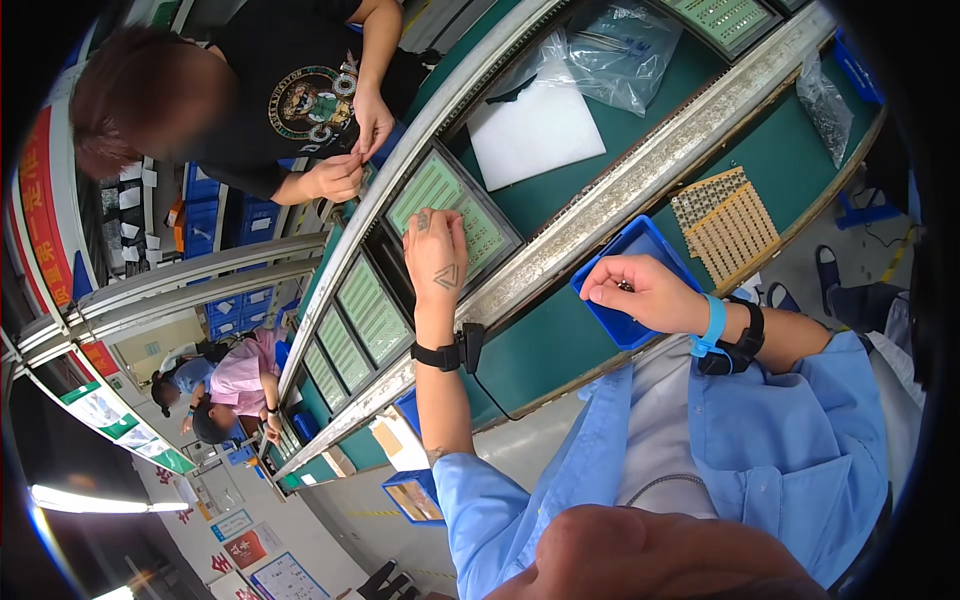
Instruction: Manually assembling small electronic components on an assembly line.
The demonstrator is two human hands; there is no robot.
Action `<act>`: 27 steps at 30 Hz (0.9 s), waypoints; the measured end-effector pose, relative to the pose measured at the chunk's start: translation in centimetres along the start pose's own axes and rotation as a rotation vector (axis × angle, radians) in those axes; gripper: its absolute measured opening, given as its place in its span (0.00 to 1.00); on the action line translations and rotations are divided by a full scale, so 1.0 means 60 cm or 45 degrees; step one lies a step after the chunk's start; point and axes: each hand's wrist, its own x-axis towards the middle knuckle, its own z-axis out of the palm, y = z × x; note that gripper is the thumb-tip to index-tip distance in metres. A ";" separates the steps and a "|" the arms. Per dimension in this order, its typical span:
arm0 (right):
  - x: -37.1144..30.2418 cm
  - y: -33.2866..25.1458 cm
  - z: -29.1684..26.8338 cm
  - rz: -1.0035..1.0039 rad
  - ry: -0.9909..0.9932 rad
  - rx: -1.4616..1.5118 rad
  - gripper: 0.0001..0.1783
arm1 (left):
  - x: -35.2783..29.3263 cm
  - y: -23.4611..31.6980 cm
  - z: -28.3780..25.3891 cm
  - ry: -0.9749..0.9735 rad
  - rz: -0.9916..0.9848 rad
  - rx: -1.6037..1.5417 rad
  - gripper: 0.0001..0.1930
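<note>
My left hand (436, 258) is over a dark-framed tray of pale green circuit boards (440, 190) on the conveyor line. Its fingers are bent down and drawn together at the board; whatever they pinch is too small or hidden to name. My right hand (650, 292) hangs over a blue plastic bin (640, 235) at the near bench edge. Its fingers are curled, and small dark parts (626, 286) show between thumb and fingers. The bin's contents are mostly hidden by that hand.
Beside the bin lies a tan panel with rows of small parts (725, 225). A white foam sheet (535, 130) and clear plastic bags (625, 55) lie beyond the rail (570, 235). More framed trays (370, 310) line the conveyor at left. Across it, a co-worker's hands (345, 170) are close together.
</note>
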 end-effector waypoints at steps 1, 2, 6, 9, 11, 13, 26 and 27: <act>0.000 -0.001 0.000 0.000 0.000 0.001 0.09 | 0.001 0.001 0.000 0.007 0.004 0.006 0.03; 0.000 -0.002 0.001 0.000 0.000 0.002 0.09 | 0.001 0.001 0.000 0.007 0.004 0.006 0.03; 0.000 0.001 -0.001 -0.017 0.004 -0.001 0.09 | 0.000 0.003 -0.004 -0.014 0.005 0.047 0.03; -0.002 0.000 -0.002 -0.020 0.006 -0.001 0.08 | 0.000 0.004 -0.005 0.013 0.049 0.074 0.04; -0.002 -0.001 -0.002 -0.014 0.008 0.002 0.08 | 0.002 0.004 -0.007 -0.003 0.058 0.097 0.03; -0.003 0.001 -0.003 -0.015 0.009 0.002 0.08 | 0.003 0.006 -0.009 -0.038 0.075 0.143 0.03; -0.003 -0.001 -0.002 -0.043 0.012 -0.006 0.09 | 0.021 0.001 -0.015 -0.101 0.144 0.197 0.03; -0.002 -0.001 -0.003 -0.043 0.013 -0.008 0.09 | 0.019 0.001 -0.015 -0.089 0.134 0.185 0.03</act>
